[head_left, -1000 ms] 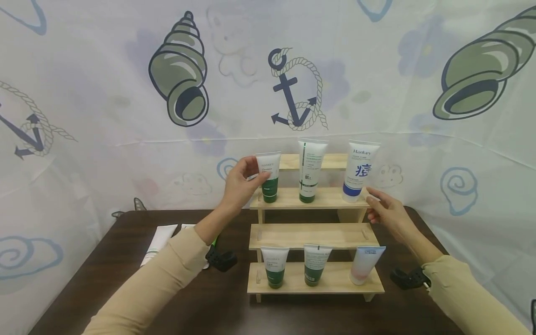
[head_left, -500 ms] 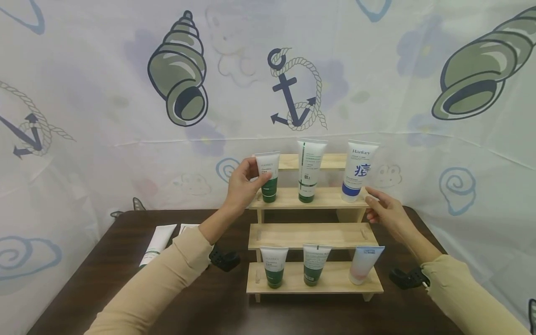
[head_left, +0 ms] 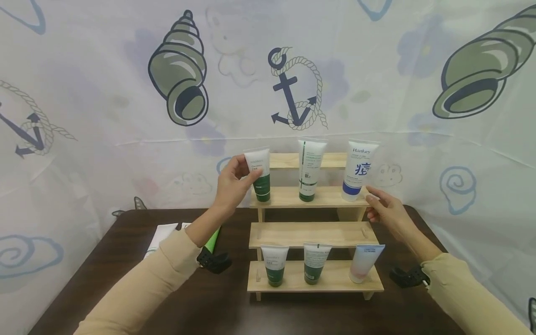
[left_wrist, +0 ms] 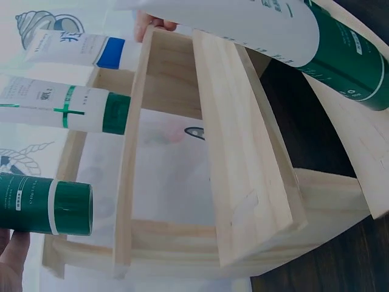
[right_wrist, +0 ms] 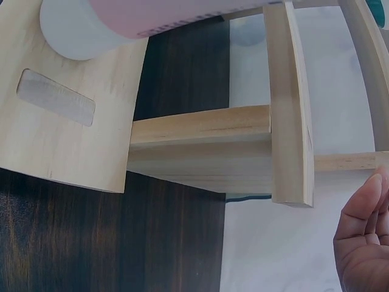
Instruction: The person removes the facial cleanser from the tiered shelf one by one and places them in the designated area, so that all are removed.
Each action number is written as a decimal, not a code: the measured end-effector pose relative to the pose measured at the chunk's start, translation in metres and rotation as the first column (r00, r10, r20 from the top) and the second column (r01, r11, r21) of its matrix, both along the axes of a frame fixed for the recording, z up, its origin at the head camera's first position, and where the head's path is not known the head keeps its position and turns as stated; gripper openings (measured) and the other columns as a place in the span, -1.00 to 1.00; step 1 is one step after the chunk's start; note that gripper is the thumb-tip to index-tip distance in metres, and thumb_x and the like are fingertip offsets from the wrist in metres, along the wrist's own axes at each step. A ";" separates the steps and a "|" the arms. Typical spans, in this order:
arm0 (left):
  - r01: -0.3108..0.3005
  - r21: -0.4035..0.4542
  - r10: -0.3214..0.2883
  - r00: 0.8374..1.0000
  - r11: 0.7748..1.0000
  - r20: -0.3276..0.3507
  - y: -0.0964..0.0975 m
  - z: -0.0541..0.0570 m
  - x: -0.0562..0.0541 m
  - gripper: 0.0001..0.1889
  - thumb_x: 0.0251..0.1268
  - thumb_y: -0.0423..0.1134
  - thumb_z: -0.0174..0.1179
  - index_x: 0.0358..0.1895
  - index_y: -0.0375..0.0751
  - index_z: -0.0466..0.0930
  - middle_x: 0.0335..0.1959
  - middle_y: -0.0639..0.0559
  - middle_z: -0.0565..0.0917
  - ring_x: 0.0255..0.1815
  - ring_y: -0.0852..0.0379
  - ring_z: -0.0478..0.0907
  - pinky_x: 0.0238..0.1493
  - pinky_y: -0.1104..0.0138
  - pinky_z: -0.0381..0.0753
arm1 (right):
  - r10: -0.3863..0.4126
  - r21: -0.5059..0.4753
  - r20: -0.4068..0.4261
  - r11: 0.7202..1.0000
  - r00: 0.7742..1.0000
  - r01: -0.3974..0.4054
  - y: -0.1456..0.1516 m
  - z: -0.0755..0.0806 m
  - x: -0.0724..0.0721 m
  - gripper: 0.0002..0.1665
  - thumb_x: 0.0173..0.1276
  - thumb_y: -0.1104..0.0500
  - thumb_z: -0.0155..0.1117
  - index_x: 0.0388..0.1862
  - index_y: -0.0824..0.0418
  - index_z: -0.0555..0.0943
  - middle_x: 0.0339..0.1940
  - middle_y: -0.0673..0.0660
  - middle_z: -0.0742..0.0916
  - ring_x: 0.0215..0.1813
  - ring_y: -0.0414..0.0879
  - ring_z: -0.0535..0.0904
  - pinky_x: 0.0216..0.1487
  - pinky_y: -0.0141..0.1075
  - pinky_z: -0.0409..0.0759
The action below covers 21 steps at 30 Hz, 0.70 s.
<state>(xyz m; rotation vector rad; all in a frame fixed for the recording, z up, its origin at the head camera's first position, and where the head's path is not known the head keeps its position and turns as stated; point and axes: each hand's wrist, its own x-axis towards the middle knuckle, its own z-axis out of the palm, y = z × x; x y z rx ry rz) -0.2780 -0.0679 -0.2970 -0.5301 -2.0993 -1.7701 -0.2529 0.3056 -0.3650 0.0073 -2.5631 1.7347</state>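
Observation:
My left hand (head_left: 233, 184) pinches a white-and-green squeeze tube (head_left: 260, 174) at the left end of the upper shelf. The tube leans left, and in the left wrist view its green cap appears lifted slightly off the board. To its right stand a taller white tube with a green cap (head_left: 311, 170) and a white tube with a blue band (head_left: 360, 170). My right hand (head_left: 387, 209) pinches the right end of the tiered wooden display shelf (head_left: 335, 194), beside the blue-banded tube; in the right wrist view part of this hand is cut off.
On the lowest tier stand two small white-and-green tubes (head_left: 275, 265) (head_left: 316, 263) and a pink-and-blue tube (head_left: 364, 263). White tubes (head_left: 161, 237) and a green item (head_left: 212, 241) lie on the dark table (head_left: 201, 302), partly behind my left arm. A patterned cloth (head_left: 251, 93) hangs behind.
The tube in my left hand has moved left and now tilts, where earlier it stood nearly upright. My right hand has stayed at the shelf's end.

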 end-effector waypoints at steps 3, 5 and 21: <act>-0.022 -0.005 0.023 1.000 1.000 0.021 -0.009 0.003 0.004 -0.62 0.21 -0.31 0.26 0.08 -0.29 0.43 -0.07 -0.16 0.60 -0.16 0.20 0.54 -0.10 0.41 0.51 | 0.002 0.002 -0.007 1.000 1.000 -0.002 0.000 0.001 0.000 -0.25 0.49 -0.07 -0.07 0.49 0.26 0.03 -0.36 0.05 0.57 -0.43 -0.29 0.51 -0.33 -0.46 0.60; -0.031 0.000 0.031 0.998 1.000 0.046 -0.016 0.003 0.006 -0.61 0.22 -0.31 0.25 0.10 -0.28 0.43 -0.06 -0.15 0.59 -0.15 0.21 0.53 -0.12 0.43 0.53 | 0.002 0.007 -0.011 1.000 1.000 -0.002 0.000 0.001 0.001 -0.26 0.49 -0.06 -0.08 0.49 0.27 0.03 -0.37 0.05 0.57 -0.43 -0.29 0.50 -0.34 -0.46 0.60; -0.140 -0.129 0.164 0.965 0.982 0.204 -0.087 -0.014 0.018 -0.51 0.31 -0.15 0.18 0.25 -0.22 0.35 0.08 -0.18 0.55 -0.06 0.30 0.51 -0.01 0.43 0.56 | 0.013 -0.002 -0.020 1.000 1.000 -0.013 0.000 -0.001 0.001 -0.25 0.49 -0.06 -0.07 0.49 0.28 0.03 -0.37 0.05 0.58 -0.44 -0.30 0.51 -0.34 -0.45 0.60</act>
